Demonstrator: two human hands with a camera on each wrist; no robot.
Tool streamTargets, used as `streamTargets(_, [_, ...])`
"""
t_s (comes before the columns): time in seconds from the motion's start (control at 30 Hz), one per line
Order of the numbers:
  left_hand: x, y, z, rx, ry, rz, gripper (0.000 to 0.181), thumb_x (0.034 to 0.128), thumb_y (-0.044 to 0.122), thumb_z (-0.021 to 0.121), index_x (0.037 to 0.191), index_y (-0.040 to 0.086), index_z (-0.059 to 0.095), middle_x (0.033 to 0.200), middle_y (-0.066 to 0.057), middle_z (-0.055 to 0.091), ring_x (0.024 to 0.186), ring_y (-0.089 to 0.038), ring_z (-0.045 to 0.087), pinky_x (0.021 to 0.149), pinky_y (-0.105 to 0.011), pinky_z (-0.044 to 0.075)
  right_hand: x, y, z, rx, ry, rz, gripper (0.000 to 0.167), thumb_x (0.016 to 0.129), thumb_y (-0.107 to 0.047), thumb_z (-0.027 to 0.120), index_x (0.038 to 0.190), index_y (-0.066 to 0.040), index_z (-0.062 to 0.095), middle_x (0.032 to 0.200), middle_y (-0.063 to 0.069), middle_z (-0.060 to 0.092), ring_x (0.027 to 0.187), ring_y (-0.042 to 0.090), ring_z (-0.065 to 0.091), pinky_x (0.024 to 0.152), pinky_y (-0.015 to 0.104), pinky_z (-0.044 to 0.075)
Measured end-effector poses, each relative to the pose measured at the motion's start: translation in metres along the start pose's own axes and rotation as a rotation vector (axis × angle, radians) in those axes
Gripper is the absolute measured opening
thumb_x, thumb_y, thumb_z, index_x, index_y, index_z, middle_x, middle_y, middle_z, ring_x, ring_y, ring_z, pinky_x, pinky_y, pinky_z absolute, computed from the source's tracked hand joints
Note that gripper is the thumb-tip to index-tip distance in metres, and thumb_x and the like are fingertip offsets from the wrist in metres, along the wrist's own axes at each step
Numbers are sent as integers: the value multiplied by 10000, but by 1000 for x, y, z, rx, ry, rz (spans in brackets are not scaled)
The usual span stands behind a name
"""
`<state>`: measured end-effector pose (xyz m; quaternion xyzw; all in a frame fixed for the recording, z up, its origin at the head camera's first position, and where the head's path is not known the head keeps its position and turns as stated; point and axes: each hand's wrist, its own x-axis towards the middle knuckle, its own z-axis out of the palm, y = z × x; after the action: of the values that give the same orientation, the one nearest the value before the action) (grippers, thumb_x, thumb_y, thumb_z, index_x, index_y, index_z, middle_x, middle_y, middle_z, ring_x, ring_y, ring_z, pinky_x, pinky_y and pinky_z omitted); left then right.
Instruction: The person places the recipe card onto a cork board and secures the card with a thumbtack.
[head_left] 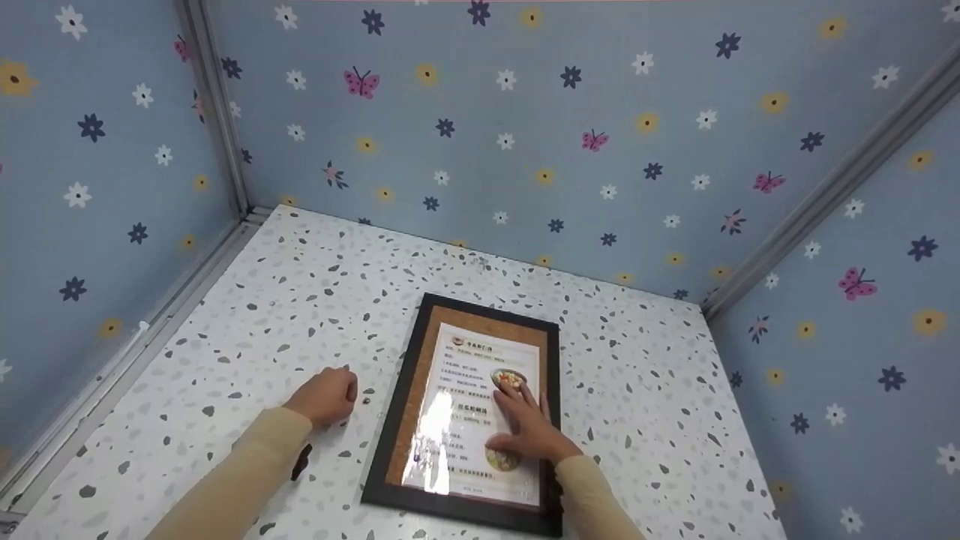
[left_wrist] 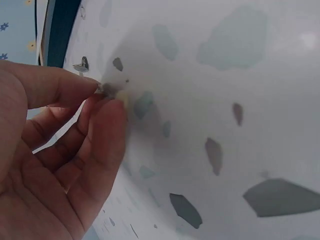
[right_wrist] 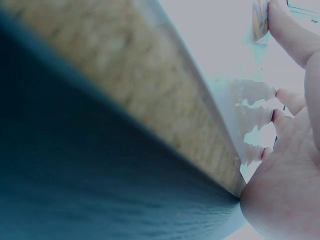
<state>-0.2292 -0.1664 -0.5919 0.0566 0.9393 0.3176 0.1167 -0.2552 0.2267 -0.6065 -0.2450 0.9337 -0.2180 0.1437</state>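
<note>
A black-framed cork board [head_left: 412, 420] lies on the speckled tabletop with a printed recipe sheet [head_left: 465, 352] on it. My right hand [head_left: 525, 427] rests on the sheet's right side, fingers spread over its food pictures. In the right wrist view the fingertips [right_wrist: 282, 95] touch the glossy sheet. Left of the board, my left hand [head_left: 328, 396] is low over the tabletop. Its thumb and fingers pinch a small, blurred thumbtack [left_wrist: 106, 89], mostly hidden by the fingertips. Just beyond lies a silver thumbtack [left_wrist: 82, 65], between that hand and the board.
White speckled tabletop [head_left: 637, 420] surrounds the board. Blue flowered panels [head_left: 487, 112] close off the back and both sides, joined by grey metal edging [head_left: 217, 112]. A dark band [head_left: 301, 461] shows at the left wrist. Light glares off the sheet.
</note>
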Motion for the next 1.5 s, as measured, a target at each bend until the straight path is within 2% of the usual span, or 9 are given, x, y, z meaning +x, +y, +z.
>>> streamTargets(0.23, [-1, 4, 3, 20, -2, 1, 157, 775, -40, 609, 708, 99, 585, 671, -28, 546, 574, -195, 516, 515, -327, 413, -2, 2, 2, 3, -2, -9, 968, 785, -620, 712, 1552, -167, 332, 1641, 27, 153, 1496, 342, -16, 1135, 590, -106])
streamTargets(0.33, [0, 4, 4, 7, 0, 10, 134, 782, -55, 582, 787, 69, 632, 753, -59, 575, 608, -198, 522, 527, -334, 430, -3, 3, 1, 18, 5, -30, 955, 799, -584, 727, 1548, -139, 337, 1638, 55, 164, 1492, 367, -4, 1132, 600, -102])
streamTargets(0.53, [3, 3, 2, -270, -43, -46, 219, 922, -46, 531, 1058, -18, 700, 967, -131, 615, 598, -222, 620, 528, -335, 537, -4, 1, 0, 14, -10, -18, 956, 800, -591, 717, 1551, -144, 329, 1640, 59, 155, 1492, 364, -15, 1130, 600, -107])
streamTargets(0.63, [5, 3, -1, -408, -33, -52, 126, 936, -15, 606, 1018, -27, 701, 925, -149, 641, 644, -251, 652, 540, -336, 564, -3, 1, -1, 15, -5, -22, 955, 799, -590, 717, 1547, -136, 335, 1638, 61, 163, 1490, 373, -8, 1129, 602, -106])
streamTargets(0.73, [7, 4, -3, -471, -13, -35, 69, 910, 21, 683, 962, -22, 698, 861, -141, 663, 706, -253, 660, 551, -335, 574, -3, 1, -1, 16, -2, -25, 954, 796, -586, 723, 1545, -136, 339, 1638, 56, 164, 1490, 371, -8, 1129, 600, -110])
streamTargets(0.97, [12, 7, 3, -511, 21, -57, 139, 922, 99, 692, 1002, -10, 724, 856, -127, 663, 740, -235, 636, 568, -325, 574, -1, 1, -1, 2, -7, -5, 962, 786, -607, 718, 1554, -179, 326, 1642, 9, 145, 1496, 330, -31, 1134, 580, -117])
streamTargets(1.17, [18, 13, 11, -614, 53, -82, 172, 909, -20, 631, 1062, -63, 697, 866, -131, 658, 763, -250, 647, 579, -332, 582, 0, 1, 0, 16, -5, -2, 960, 785, -605, 723, 1553, -188, 328, 1644, -9, 138, 1498, 312, -42, 1137, 563, -129])
streamTargets(1.37, [22, 18, 13, -635, -9, -111, 112, 964, -4, 532, 1053, -46, 585, 936, -126, 712, 776, -243, 699, 551, -340, 577, 1, 2, 1, 13, 3, -18, 939, 805, -595, 720, 1548, -160, 344, 1642, 18, 160, 1497, 334, -16, 1134, 593, -103])
streamTargets(1.5, [23, 20, 13, -601, -41, -78, 65, 964, 53, 590, 988, -7, 601, 895, -114, 709, 709, -236, 698, 538, -342, 573, 0, 2, 0, 13, 0, -6, 936, 806, -594, 720, 1549, -169, 342, 1642, 12, 160, 1498, 328, -15, 1135, 593, -101])
